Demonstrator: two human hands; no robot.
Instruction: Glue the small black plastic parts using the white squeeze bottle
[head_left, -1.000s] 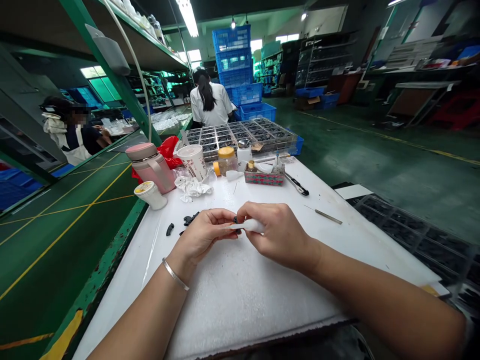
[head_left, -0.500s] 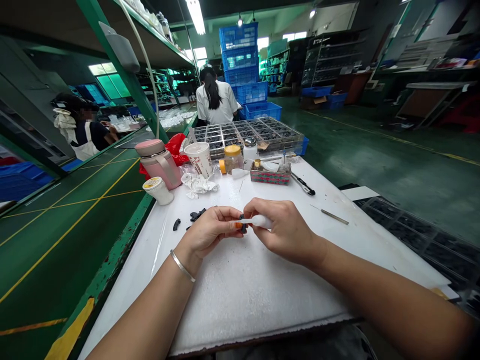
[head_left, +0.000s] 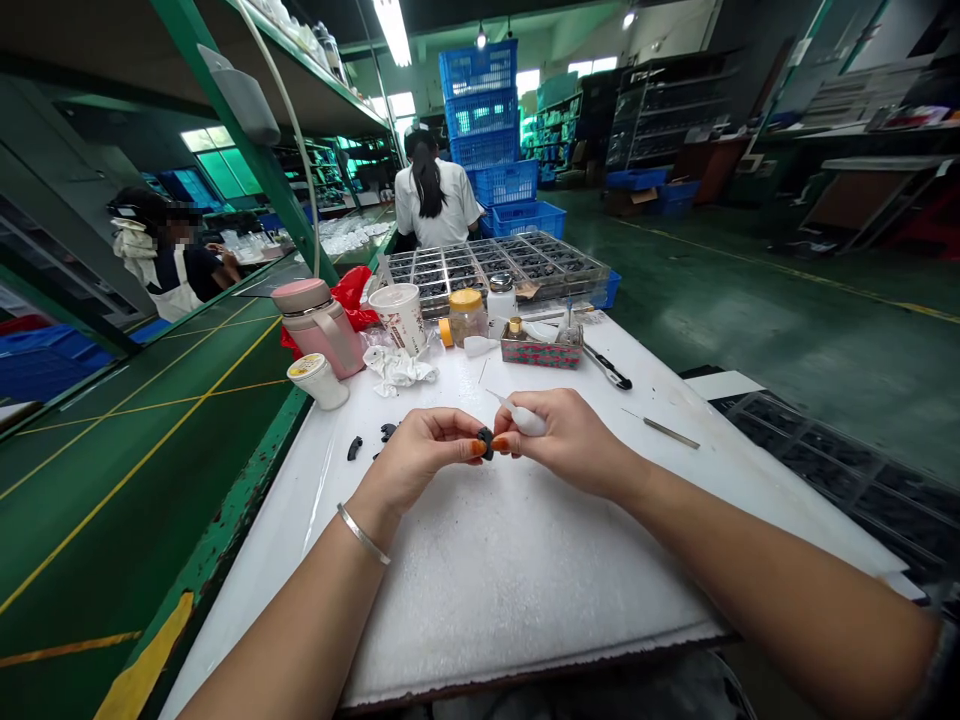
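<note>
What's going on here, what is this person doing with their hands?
A person at a white-covered workbench is pinching a small black piece in the fingertips of the left hand. The right hand holds a white squeeze bottle with a thin tip, right beside that piece. A few more black pieces lie on the bench to the left. Farther off, a co-worker in a white shirt has their back turned, beyond a tray of black parts.
</note>
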